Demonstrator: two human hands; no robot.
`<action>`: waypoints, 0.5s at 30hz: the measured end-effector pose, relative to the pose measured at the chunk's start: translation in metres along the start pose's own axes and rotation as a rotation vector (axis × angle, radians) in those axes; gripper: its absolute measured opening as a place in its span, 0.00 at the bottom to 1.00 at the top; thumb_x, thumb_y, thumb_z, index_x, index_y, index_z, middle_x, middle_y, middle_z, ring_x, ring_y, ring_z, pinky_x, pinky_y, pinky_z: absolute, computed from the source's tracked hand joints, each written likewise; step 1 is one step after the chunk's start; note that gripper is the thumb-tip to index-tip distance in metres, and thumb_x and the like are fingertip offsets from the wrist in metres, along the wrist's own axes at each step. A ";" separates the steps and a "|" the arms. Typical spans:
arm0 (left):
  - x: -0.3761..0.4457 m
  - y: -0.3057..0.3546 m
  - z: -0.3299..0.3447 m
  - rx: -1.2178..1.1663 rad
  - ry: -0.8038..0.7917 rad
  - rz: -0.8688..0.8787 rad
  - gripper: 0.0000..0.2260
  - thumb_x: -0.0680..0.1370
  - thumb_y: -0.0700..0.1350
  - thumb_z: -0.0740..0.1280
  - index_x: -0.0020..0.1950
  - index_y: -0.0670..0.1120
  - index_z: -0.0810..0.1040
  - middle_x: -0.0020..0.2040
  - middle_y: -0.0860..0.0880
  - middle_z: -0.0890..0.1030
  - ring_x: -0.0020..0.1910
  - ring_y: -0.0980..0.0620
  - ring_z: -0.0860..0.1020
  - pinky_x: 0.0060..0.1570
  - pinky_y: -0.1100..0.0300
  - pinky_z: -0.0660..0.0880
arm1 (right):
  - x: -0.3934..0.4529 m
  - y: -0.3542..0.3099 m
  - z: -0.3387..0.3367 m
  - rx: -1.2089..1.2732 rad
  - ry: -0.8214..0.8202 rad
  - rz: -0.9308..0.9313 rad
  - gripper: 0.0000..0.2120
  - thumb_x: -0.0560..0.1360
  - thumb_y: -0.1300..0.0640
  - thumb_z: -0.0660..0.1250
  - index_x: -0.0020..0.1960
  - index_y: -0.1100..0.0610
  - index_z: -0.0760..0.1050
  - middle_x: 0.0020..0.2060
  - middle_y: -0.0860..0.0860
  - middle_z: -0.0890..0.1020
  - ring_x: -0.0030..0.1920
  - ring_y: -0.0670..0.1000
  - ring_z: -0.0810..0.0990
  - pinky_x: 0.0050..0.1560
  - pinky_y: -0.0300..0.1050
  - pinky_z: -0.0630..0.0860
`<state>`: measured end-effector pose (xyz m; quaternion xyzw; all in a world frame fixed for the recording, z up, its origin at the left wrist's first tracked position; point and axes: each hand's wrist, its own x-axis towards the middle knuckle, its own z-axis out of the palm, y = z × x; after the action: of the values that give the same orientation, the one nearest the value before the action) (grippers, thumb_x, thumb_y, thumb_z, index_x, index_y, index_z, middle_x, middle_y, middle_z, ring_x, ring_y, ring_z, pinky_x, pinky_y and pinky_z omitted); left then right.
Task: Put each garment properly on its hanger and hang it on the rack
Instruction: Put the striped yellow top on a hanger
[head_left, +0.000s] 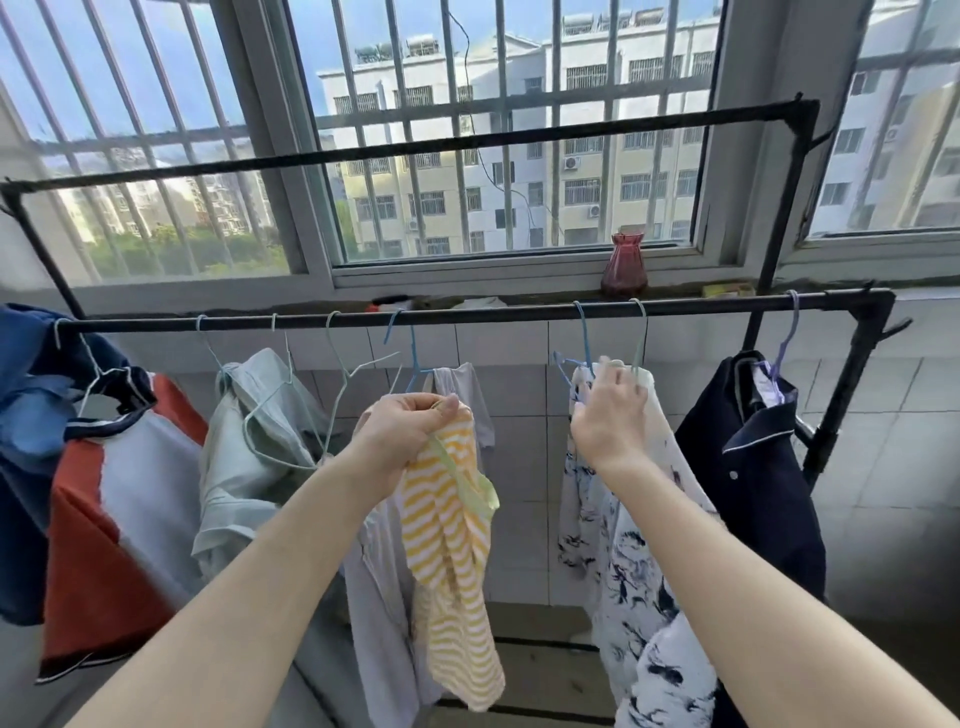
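Yellow-striped top (457, 525) hangs bunched in the clenched left hand (402, 428) below the rack (467, 314), likely to slip off crooked if hung unspread, while the right hand (608, 410), raised with fingers curled, grips the patterned garment (639, 571) at its hanger (638, 338).
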<state>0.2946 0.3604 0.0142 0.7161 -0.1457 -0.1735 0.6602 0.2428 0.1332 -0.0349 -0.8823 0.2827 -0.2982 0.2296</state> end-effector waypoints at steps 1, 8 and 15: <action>0.000 0.000 0.000 -0.020 -0.013 -0.004 0.11 0.77 0.45 0.71 0.51 0.36 0.82 0.41 0.41 0.82 0.39 0.45 0.80 0.43 0.52 0.81 | 0.003 0.000 -0.001 -0.006 0.030 0.008 0.28 0.78 0.61 0.63 0.75 0.64 0.57 0.69 0.61 0.67 0.69 0.61 0.62 0.69 0.50 0.60; 0.003 -0.008 0.000 -0.031 -0.055 -0.044 0.12 0.73 0.42 0.74 0.52 0.35 0.82 0.41 0.41 0.84 0.40 0.46 0.83 0.47 0.51 0.82 | 0.014 0.006 -0.004 0.077 -0.201 0.038 0.03 0.76 0.64 0.62 0.44 0.58 0.71 0.43 0.51 0.73 0.47 0.57 0.77 0.39 0.41 0.74; 0.006 -0.015 0.005 -0.032 -0.016 -0.024 0.06 0.75 0.37 0.72 0.48 0.34 0.81 0.36 0.44 0.83 0.33 0.49 0.81 0.41 0.54 0.81 | 0.001 -0.003 -0.008 0.578 -0.290 0.047 0.09 0.80 0.65 0.57 0.45 0.54 0.72 0.36 0.57 0.80 0.32 0.54 0.79 0.29 0.44 0.74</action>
<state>0.2973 0.3545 -0.0013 0.7058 -0.1397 -0.1893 0.6682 0.2389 0.1328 -0.0273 -0.8071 0.1711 -0.2321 0.5152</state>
